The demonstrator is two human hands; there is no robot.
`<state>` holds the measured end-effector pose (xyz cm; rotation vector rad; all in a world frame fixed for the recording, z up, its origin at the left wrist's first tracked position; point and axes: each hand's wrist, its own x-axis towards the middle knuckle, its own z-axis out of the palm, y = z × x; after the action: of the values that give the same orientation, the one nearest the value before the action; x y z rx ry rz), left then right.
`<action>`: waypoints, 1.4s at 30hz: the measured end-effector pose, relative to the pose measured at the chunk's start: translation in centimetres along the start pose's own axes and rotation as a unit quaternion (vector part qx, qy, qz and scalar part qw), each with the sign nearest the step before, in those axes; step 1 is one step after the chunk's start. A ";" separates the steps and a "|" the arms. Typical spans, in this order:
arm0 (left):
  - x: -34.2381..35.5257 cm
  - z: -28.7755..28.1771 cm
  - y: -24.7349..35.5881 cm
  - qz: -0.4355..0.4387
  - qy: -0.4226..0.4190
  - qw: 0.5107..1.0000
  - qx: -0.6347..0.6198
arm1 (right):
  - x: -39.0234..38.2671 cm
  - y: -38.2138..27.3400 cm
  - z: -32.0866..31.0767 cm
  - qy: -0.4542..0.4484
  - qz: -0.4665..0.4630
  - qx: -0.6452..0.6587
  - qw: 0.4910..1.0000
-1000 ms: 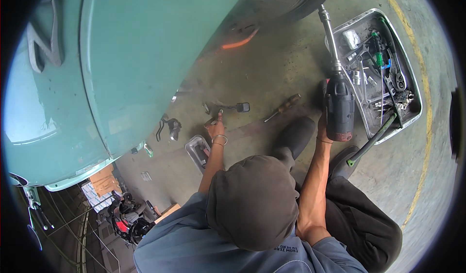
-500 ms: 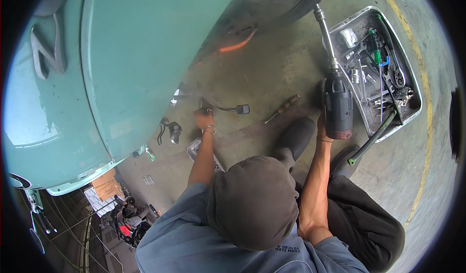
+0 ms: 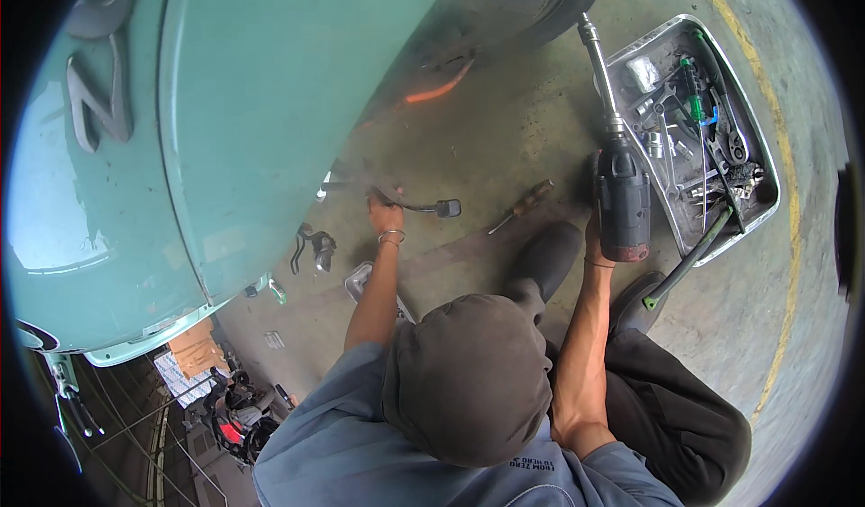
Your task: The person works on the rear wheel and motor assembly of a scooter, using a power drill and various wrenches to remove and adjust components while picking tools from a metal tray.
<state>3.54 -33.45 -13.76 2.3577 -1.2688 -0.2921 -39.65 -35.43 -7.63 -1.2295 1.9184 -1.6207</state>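
Note:
My left hand (image 3: 386, 216) is closed round a dark curved pedal (image 3: 423, 206) with a black rubber pad at its end. It is low over the floor, near the underside of a green vehicle (image 3: 261, 102). My right hand (image 3: 595, 239) grips a black impact wrench (image 3: 624, 196); the tool hides most of the fingers. From the wrench a long silver extension (image 3: 602, 70) with a socket on its tip points away from me. A wooden-handled screwdriver (image 3: 523, 206) lies on the floor between my hands.
A metal tray (image 3: 777, 183) of wrenches, sockets and screwdrivers stands at the right, a green-ended bar (image 3: 689, 264) leaning out of it. Black metal parts (image 3: 315, 248) and a small tray (image 3: 359, 277) lie by my left arm. A wheel (image 3: 577, 3) is at the top.
My left hand has turned and risen slightly with the pedal. The wrench in my right hand is nearly still; the whole view has shifted a little.

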 end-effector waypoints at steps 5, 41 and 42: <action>0.3 1.1 1.8 -0.046 0.002 0.998 0.034 | -1.1 2.5 -0.4 -0.009 -0.020 -0.059 0.998; -1.8 3.5 37.7 -0.261 -0.450 0.653 -0.551 | 1.5 -3.2 -2.9 -0.227 0.043 0.060 0.971; -0.7 4.6 37.3 -0.275 -0.473 0.621 -0.562 | 2.2 -3.6 -3.4 -0.242 0.079 0.067 0.965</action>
<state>-26.13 -52.07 -0.07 1.2345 -0.2454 -2.0214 -42.04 -34.94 -2.75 -1.2410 1.5314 -1.2080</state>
